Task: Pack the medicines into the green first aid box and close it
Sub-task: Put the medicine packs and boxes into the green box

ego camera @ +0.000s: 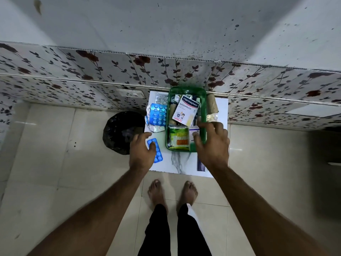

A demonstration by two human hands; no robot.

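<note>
The green first aid box (203, 100) stands open on a small white table (222, 106). Inside lie a white Hansaplast carton (186, 112), a pack of cotton buds (180, 138) and a small white box (194, 129). My right hand (212, 143) hovers over the box's near right corner, fingers spread, thumb touching the small white box. My left hand (143, 150) rests on a small blue blister strip (156, 151) left of the box, fingertips on it. A larger blue blister pack (158, 115) and a silver strip (161, 98) lie further back on the left.
Two brown rolls (211, 103) and foil strips (212, 117) lie right of the box. A black bin (121, 132) stands on the tiled floor left of the table. A flowered wall panel with a socket (131, 93) runs behind. My bare feet (171, 193) are before the table.
</note>
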